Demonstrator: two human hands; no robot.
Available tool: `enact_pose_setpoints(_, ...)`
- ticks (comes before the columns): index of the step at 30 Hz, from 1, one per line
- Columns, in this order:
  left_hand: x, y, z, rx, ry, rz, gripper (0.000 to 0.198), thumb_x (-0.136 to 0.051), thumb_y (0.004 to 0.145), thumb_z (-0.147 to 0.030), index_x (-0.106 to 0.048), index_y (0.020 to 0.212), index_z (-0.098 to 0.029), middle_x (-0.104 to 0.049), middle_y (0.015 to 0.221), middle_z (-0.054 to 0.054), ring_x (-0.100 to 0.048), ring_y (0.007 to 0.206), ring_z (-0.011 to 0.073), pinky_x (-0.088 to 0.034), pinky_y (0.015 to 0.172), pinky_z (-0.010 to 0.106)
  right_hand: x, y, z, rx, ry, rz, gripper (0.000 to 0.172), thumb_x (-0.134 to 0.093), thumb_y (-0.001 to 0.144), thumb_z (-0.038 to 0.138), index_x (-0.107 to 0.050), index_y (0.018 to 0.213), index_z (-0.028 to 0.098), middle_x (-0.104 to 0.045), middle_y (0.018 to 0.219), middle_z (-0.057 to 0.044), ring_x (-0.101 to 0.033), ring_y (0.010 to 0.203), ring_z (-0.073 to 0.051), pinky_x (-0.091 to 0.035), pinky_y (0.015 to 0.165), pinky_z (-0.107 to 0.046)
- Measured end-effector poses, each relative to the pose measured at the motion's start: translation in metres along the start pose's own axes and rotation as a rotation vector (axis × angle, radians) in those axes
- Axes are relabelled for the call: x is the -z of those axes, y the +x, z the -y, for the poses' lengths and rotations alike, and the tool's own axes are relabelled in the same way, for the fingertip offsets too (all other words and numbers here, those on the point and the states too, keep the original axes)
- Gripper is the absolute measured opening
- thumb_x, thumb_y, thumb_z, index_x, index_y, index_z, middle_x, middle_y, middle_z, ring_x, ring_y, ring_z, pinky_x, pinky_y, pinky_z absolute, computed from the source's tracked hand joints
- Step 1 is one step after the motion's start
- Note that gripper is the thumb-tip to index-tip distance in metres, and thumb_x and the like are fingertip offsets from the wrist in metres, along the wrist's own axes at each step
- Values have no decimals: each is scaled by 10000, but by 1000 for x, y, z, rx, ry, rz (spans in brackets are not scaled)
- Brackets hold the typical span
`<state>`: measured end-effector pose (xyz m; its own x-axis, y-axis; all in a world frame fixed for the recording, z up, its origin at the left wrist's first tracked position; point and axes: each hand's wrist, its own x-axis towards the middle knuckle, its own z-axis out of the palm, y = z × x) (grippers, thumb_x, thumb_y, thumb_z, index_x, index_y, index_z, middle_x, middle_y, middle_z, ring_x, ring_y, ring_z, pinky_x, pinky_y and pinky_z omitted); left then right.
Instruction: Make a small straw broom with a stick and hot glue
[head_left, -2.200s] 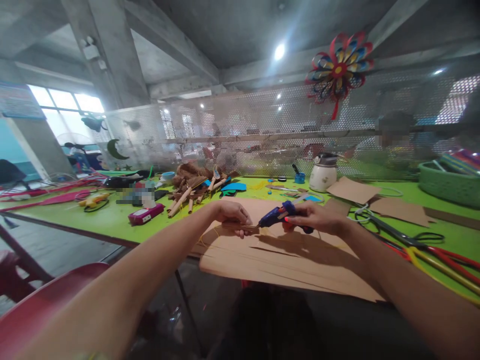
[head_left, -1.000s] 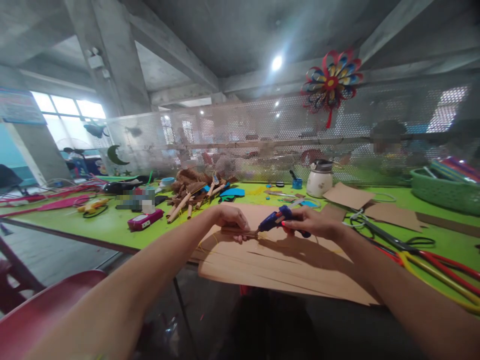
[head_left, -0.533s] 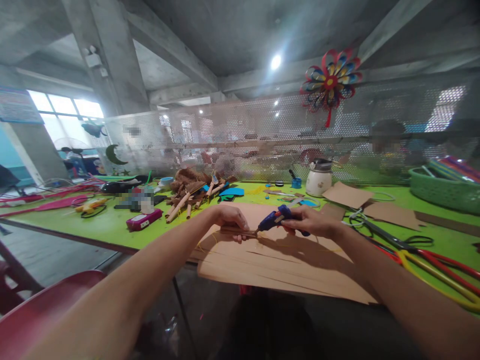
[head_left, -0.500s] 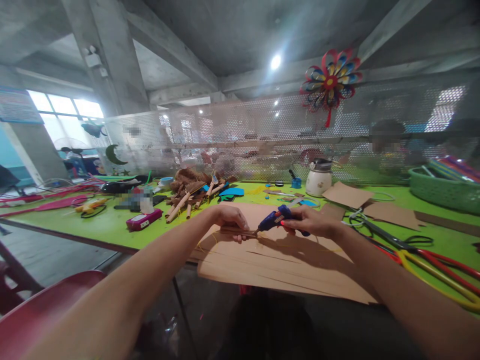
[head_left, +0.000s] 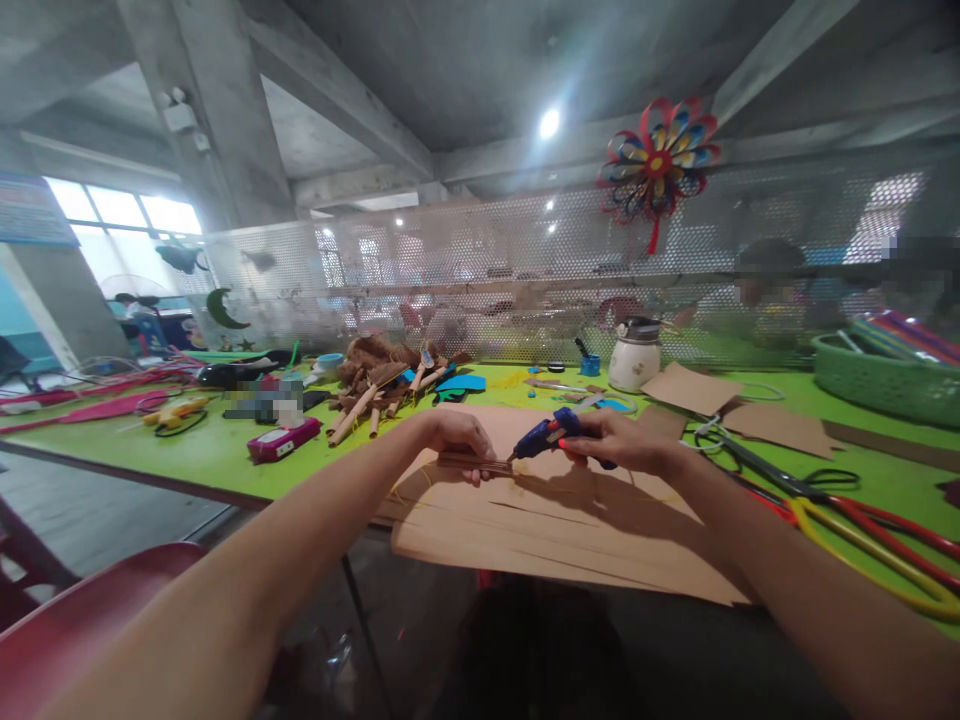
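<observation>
My left hand [head_left: 463, 445] is closed around a thin brown paper roll [head_left: 476, 462], held low over the sheets. In my right hand [head_left: 600, 438] is a blue glue gun [head_left: 545, 436], its nozzle pointing down and left at the roll's right end. Whether the tip touches the paper I cannot tell. Beneath both hands lie large brown paper sheets [head_left: 570, 545], overhanging the table's front edge. Yellow strands trail from near the roll across the paper.
Long-handled scissors [head_left: 862, 520] with red and yellow handles lie right. Brown rolls and crumpled paper [head_left: 382, 375] are piled behind my left hand. A white jar [head_left: 634, 360], a green basket [head_left: 885, 375] and a magenta box [head_left: 283, 440] stand on the green table [head_left: 202, 455].
The view has shifted very slightly. Both hands keep their hold, and the glue gun's nozzle stays at the roll's right end, perhaps lifted a touch.
</observation>
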<state>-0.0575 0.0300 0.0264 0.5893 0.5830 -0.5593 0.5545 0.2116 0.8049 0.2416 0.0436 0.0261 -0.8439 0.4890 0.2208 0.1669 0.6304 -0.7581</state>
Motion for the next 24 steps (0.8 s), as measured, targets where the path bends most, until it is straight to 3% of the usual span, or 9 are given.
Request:
enact_pose_setpoints(19,6,4,8,-40,-4,15,202,-648,749,-287,-712,828,-112,-721,767,90,-673,687,192,-539,663,321,-1,0,11,-10,-93,21,373,-539,844,436,-639,1046,139,-580,648,-14,-478,549,-104,-334,496,-228)
enact_pose_setpoints(24,3,3,6,-16,-19,10,206,-650,741,-278,-716,835,-106,-720,748,90,-670,675,188,-534,670,321,0,-1,10,2,-104,39,359,-518,856,461,-646,934,136,-619,711,-42,-517,608,-118,-365,524,-232)
